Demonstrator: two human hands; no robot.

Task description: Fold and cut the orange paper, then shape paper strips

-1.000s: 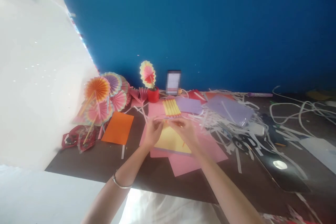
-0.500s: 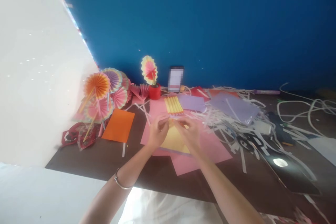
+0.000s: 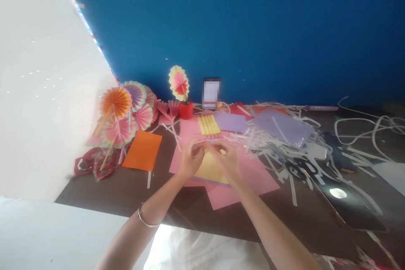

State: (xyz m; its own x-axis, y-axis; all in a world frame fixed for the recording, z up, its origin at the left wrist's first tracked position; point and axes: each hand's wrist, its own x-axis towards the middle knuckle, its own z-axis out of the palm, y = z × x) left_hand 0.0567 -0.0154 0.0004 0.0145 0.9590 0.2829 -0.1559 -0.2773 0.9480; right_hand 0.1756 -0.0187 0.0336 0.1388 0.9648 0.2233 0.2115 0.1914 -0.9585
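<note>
Both of my hands pinch the far edge of a yellow sheet of paper (image 3: 211, 168), which has a purple strip along its near edge. My left hand (image 3: 192, 158) is closed at the left of that edge, and my right hand (image 3: 228, 159) is closed at its right. The fingertips nearly meet, so the fold between them is partly hidden. Just beyond my fingers lies a yellow pleated paper (image 3: 209, 125). Larger pink sheets (image 3: 256, 181) are spread beneath the work.
Finished paper fans (image 3: 116, 103) lean at the left beside an orange sheet (image 3: 143, 150). A red pot (image 3: 185, 109) holding a round fan stands at the back. Paper strips and purple sheets (image 3: 281, 126) are heaped at the right, near a dark phone (image 3: 351, 206) and a white cable (image 3: 373, 128).
My hands stay at the same edge of the yellow paper with almost no movement. The whole view has shifted very slightly.
</note>
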